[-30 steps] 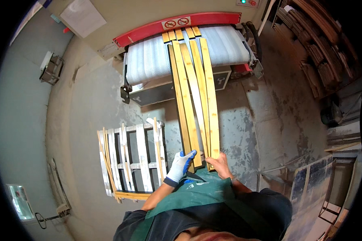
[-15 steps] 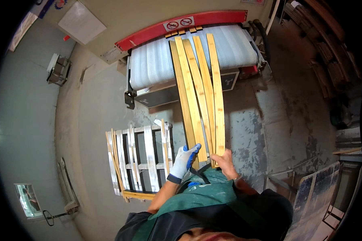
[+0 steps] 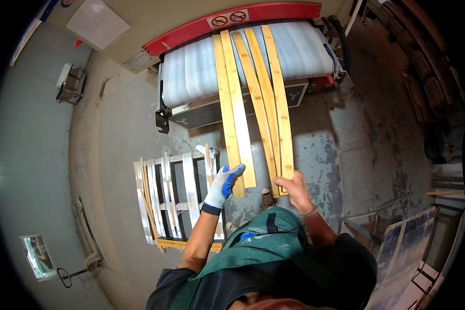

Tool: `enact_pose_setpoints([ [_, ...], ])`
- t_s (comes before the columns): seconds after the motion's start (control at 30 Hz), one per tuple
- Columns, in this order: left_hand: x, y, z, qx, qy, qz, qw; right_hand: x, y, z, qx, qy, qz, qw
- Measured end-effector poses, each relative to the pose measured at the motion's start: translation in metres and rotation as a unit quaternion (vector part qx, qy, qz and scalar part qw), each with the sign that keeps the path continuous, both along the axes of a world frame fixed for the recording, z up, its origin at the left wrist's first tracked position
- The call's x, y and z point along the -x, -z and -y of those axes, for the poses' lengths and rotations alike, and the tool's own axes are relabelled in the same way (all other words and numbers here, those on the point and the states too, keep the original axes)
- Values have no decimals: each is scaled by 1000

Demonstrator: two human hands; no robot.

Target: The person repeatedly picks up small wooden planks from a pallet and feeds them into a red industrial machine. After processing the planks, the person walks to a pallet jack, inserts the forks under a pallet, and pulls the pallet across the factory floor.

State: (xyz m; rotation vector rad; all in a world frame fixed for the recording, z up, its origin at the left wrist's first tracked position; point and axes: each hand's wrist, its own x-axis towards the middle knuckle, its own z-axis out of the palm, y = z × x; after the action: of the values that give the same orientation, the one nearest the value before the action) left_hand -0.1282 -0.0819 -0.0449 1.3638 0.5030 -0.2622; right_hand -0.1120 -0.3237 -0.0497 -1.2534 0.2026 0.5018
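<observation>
Several long yellow wooden strips (image 3: 266, 111) reach from my hands to a machine's pale, ribbed conveyor belt (image 3: 191, 77), their far ends lying on it near the red crossbar. My left hand (image 3: 223, 185), in a white and blue glove, grips the near part of the left pair of wooden strips (image 3: 234, 150), thumb on top. My bare right hand (image 3: 294, 190) is closed round the near ends of the right group, its thumb on top and its other fingers mostly hidden. A gap separates the two groups between my hands.
A red crossbar (image 3: 289, 11) with warning signs spans the machine's opening. On the floor at left lies a slatted pallet (image 3: 189, 178) with loose strips on it. A worn board (image 3: 405, 253) leans at right; stacked dark boards (image 3: 423, 57) stand at far right.
Both hands have moved forward, away from my body, with the strips sliding farther over the belt toward the red crossbar. The left pair has spread away from the right group.
</observation>
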Motion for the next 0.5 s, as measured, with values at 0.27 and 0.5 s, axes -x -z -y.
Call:
enact_pose_setpoints([
  [0.27,11,25,-9,299,-51,-38,952,-32,-4,-1,-149,-5,-71,986],
  [0.5,-29,27,-16,414,-32,-22,909,-80,27,14,-101,-84,-69,989],
])
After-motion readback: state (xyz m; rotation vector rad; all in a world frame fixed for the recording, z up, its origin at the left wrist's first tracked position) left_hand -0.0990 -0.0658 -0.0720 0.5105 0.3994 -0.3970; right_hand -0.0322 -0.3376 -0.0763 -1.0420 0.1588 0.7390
